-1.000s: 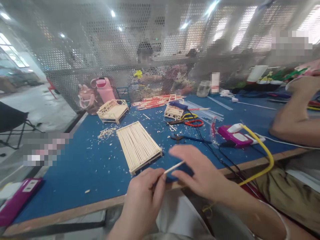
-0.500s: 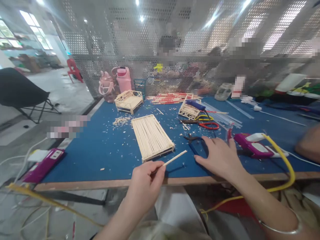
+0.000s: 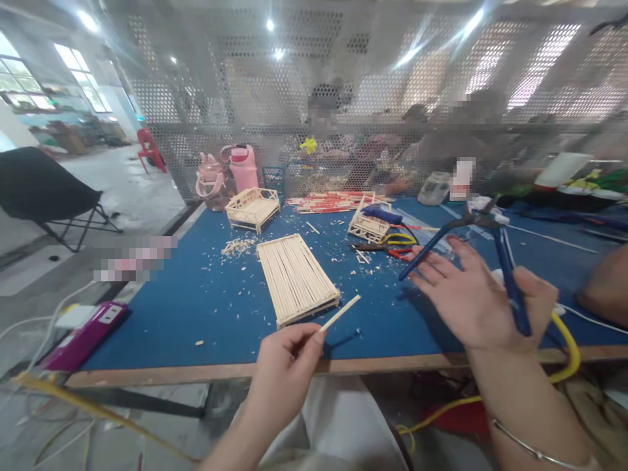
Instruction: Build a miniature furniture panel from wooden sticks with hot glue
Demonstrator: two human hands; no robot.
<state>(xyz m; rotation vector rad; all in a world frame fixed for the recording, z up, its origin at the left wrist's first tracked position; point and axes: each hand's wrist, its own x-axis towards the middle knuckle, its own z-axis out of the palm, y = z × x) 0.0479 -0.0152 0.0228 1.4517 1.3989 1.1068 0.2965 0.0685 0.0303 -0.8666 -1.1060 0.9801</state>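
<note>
My left hand [image 3: 289, 366] pinches a short, thin wooden stick [image 3: 341, 313] between thumb and fingertips, above the table's front edge. The stick slants up to the right. In my right hand [image 3: 483, 301], raised above the table, are blue-handled pliers [image 3: 513, 288]. Their dark jaws point away from me and the handles are spread wide, one at the thumb and one across the fingertips; the palm faces up. In front of my left hand lies a flat panel of wooden sticks [image 3: 299, 278] with a low frame under it.
Behind stand a small stick-built bench [image 3: 254, 209] and another stick frame [image 3: 367, 226]. Near it lie scissors [image 3: 377, 246] and a blue-handled tool [image 3: 381, 214]. Red and pale sticks [image 3: 333, 201] are piled at the back. A purple power strip [image 3: 88, 337] is left; another person's arm [image 3: 606, 288] is right.
My right hand has picked the pliers up off the table, lifted them to the right and turned palm up. The left hand still holds the stick, nearly in place.
</note>
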